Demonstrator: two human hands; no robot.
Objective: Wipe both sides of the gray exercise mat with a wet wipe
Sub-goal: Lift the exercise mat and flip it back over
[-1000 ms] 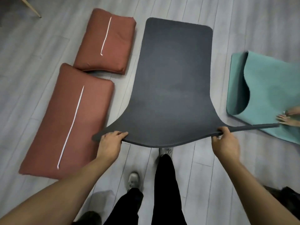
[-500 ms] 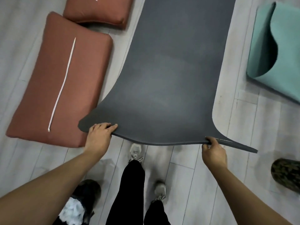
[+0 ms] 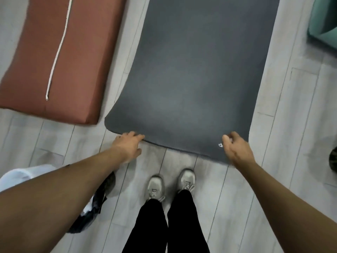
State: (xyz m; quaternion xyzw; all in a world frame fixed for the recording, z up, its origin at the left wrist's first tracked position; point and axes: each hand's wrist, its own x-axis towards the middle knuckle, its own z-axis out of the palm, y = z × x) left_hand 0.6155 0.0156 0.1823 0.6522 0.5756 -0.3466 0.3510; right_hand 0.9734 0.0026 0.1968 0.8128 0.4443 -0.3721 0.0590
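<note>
my left hand (image 3: 127, 143) and right hand (image 3: 235, 148) pinch the near corners of the flat dark gray foam exercise mat (image 3: 197, 73) lying on the pale wood-plank floor (image 3: 284, 110), with no wet wipe visible, so wiping seems not yet begun.

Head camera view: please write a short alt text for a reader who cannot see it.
A person's left hand and right hand are at the near edge of a gray exercise mat lying on a light wood floor. A reddish-brown cushion lies left of the mat; the person's gray shoes are below.
</note>
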